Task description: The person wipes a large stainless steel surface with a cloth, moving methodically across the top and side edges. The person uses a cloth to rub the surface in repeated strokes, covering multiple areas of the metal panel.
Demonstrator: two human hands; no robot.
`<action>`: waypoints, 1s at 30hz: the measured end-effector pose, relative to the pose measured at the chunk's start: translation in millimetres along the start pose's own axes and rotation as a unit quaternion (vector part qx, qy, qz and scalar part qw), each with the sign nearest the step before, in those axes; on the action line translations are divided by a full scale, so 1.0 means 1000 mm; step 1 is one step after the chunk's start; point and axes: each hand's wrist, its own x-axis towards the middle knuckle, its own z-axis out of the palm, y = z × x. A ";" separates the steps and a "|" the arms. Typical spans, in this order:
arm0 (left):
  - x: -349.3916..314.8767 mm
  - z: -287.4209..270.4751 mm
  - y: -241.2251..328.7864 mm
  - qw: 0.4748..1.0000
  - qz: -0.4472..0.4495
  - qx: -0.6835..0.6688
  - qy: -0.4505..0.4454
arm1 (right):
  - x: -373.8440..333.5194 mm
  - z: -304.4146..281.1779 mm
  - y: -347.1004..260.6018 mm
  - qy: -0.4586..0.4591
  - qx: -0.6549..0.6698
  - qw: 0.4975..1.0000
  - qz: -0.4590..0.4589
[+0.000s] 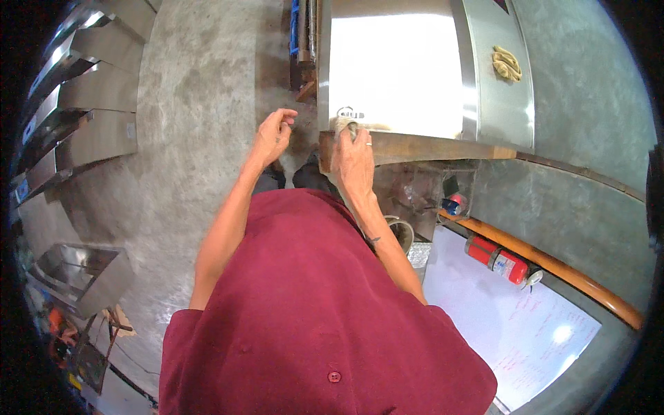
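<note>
A crumpled greyish-beige rag [346,125] is gripped in my right hand [354,160], whose fingers are bent around it. The rag touches the near left corner of a shiny metal surface [395,76], right at some dark markings. Most of the rag is hidden under the fingers. My left hand [272,138] hangs in the air to the left of the metal's edge. Its fingers are loosely curved and apart, and nothing shows in them.
A yellowish cloth [507,63] lies on the metal's right flange. Below the near edge runs a wooden beam [415,147]. Stacked metal sinks [104,90] stand far left. A red fire extinguisher [496,259] hangs beside a whiteboard [477,304] at right.
</note>
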 end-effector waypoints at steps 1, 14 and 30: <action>-0.003 0.004 0.005 1.000 0.011 -0.012 -0.002 | 0.001 -0.003 0.002 0.009 0.005 1.000 0.016; 0.046 0.049 0.072 0.957 0.204 0.193 -0.068 | -0.030 -0.022 0.014 0.051 0.033 0.994 0.095; 0.062 0.053 0.082 0.936 0.210 0.261 -0.109 | -0.049 -0.012 0.011 0.012 0.093 0.992 0.085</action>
